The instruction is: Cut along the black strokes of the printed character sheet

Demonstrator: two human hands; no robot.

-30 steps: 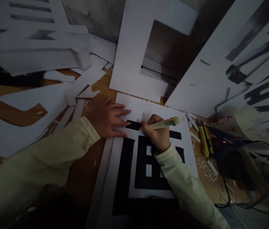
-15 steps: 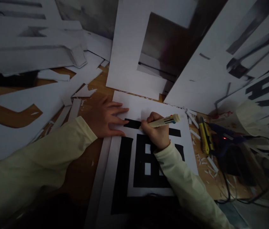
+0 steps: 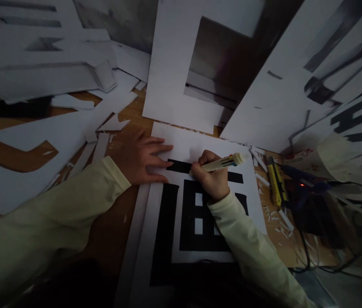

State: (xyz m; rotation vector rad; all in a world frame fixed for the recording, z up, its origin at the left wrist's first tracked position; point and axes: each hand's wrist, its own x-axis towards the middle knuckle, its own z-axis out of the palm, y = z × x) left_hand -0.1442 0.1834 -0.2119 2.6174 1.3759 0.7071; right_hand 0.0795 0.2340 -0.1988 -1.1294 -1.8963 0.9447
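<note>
A white board (image 3: 183,139) lies on the wooden table, with black shapes on it. The largest black shape (image 3: 189,231) has small white rectangles inside. My left hand (image 3: 145,158) rests flat with fingers spread, its fingertips on the board's left part beside a black strip (image 3: 179,166). In my right hand (image 3: 213,177) is a thick pale multicolour pen (image 3: 222,163), tilted with its top toward the right. The pen's tip is hidden behind my fingers, near the lower edge of the black strip.
A yellow cutter (image 3: 275,182) lies right of the board, beside a dark blue tool (image 3: 302,182) with a red light and cables. White scraps (image 3: 286,220) are scattered there. Cut white sheets (image 3: 39,171) cover the left, and large white panels (image 3: 168,85) stand behind.
My right hand and the pen have shifted very slightly to the right. My left hand stays in place.
</note>
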